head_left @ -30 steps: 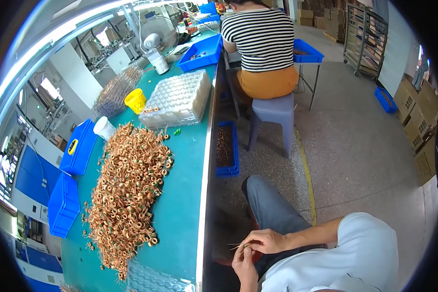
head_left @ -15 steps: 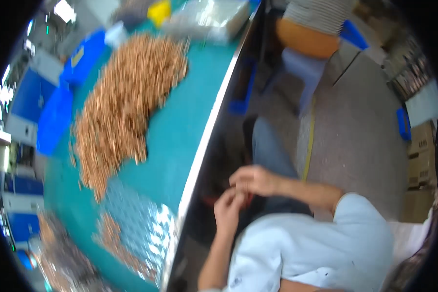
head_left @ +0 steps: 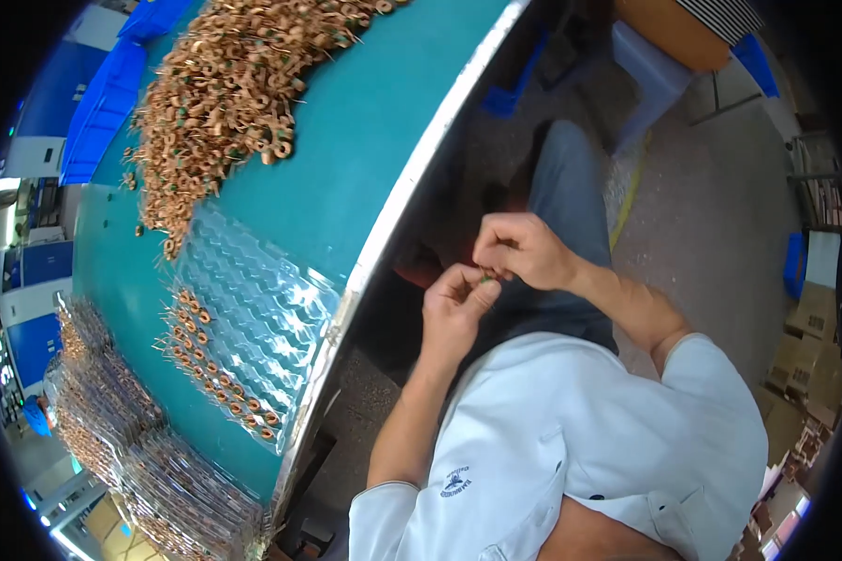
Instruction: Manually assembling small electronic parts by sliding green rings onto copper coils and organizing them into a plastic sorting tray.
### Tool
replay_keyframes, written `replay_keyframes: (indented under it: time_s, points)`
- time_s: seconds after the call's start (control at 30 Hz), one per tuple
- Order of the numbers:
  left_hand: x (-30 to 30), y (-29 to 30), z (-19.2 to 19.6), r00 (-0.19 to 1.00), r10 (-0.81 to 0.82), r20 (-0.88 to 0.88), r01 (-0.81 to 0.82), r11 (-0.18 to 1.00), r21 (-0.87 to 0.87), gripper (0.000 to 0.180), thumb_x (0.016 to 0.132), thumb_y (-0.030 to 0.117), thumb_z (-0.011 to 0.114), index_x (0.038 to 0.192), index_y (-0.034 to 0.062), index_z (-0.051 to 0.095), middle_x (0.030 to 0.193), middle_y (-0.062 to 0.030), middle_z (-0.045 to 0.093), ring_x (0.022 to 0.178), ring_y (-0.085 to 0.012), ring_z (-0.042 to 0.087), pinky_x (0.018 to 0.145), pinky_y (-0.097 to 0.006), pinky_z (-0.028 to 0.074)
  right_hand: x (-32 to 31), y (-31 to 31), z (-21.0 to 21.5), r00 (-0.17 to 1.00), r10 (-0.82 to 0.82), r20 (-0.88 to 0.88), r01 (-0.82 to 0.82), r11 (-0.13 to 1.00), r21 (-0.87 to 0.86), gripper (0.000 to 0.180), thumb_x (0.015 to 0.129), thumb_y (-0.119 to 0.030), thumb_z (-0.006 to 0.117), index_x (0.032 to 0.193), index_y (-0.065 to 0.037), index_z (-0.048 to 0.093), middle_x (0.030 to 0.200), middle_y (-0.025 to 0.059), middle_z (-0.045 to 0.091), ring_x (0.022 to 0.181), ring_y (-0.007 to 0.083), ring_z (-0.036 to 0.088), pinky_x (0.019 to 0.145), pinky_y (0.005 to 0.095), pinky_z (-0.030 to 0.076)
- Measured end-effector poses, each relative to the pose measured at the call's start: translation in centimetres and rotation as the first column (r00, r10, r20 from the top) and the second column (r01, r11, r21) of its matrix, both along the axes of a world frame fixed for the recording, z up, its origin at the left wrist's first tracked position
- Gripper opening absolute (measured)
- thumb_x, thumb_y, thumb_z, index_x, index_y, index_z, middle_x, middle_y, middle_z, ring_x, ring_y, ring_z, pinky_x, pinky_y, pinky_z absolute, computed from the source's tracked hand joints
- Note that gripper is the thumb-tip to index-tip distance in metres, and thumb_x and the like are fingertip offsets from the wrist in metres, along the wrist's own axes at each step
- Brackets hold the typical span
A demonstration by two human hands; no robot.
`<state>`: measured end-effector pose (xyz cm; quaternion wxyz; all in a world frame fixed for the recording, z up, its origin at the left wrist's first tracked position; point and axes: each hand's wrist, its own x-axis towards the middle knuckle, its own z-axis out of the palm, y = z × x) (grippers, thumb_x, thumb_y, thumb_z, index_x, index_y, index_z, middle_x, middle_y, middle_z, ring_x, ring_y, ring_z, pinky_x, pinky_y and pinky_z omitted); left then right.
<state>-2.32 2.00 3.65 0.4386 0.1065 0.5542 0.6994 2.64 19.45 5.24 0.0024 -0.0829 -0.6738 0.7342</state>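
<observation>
My left hand [head_left: 456,313] and my right hand [head_left: 531,251] meet over my lap, beside the table edge. Between the left thumb and fingers is pinched a small ring coil [head_left: 486,278], of which little but a green bit shows. The right fingers are closed close against it, and whatever lies in their pinch is hidden. On the table to the left, a clear plastic blister tray [head_left: 253,304] holds copper ring coils [head_left: 217,381] in the rows along its left and near sides. Beyond it spreads a large heap of loose copper coils [head_left: 220,93] with wire ends.
Stacked filled trays [head_left: 150,458] stand at the table's near left. Blue bins [head_left: 105,107] line the far left side. The table's pale metal edge [head_left: 402,192] runs between the work and my lap. A stool [head_left: 647,79] with a seated person is at upper right; cardboard boxes [head_left: 809,341] stand far right.
The view has shifted and sharpened, so the tray and stacked trays appear higher up. Both hands stay together over my lap, fingers still pinching at one spot.
</observation>
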Motion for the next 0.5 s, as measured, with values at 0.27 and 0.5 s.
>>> replay_keyframes:
  time_s: [0.27, 0.5]
  points:
    - [-1.3, -1.7, 3.8, 0.994, 0.105, -0.041, -0.107, 0.993, -0.040, 0.010, 0.090, 0.007, 0.069, 0.093, -0.0003, 0.062, 0.083, 0.0016, 0.061, 0.074, -0.0035, 0.053, 0.066, -0.019, 0.043, -3.2, -1.5, 2.7, 0.959, 0.047, -0.281, -0.008, 0.990, 0.138, 0.013, 0.094, -0.008, 0.062, 0.084, -0.001, 0.059, 0.076, 0.0031, 0.054, 0.060, 0.0069, 0.053, 0.051, 0.0219, 0.042]
    - [-1.6, -7.9, 8.5, 0.878, 0.127, -0.461, -0.167, 0.985, -0.047, 0.015, 0.079, -0.001, 0.073, 0.092, -0.0048, 0.067, 0.090, -0.0072, 0.059, 0.081, -0.0122, 0.056, 0.072, -0.023, 0.044, -19.6, 5.2, 5.2, 0.845, -0.110, -0.524, 0.447, 0.682, 0.578, 0.016, 0.087, -0.013, 0.068, 0.098, -0.003, 0.064, 0.080, 0.0053, 0.061, 0.075, 0.0142, 0.060, 0.070, 0.0286, 0.049]
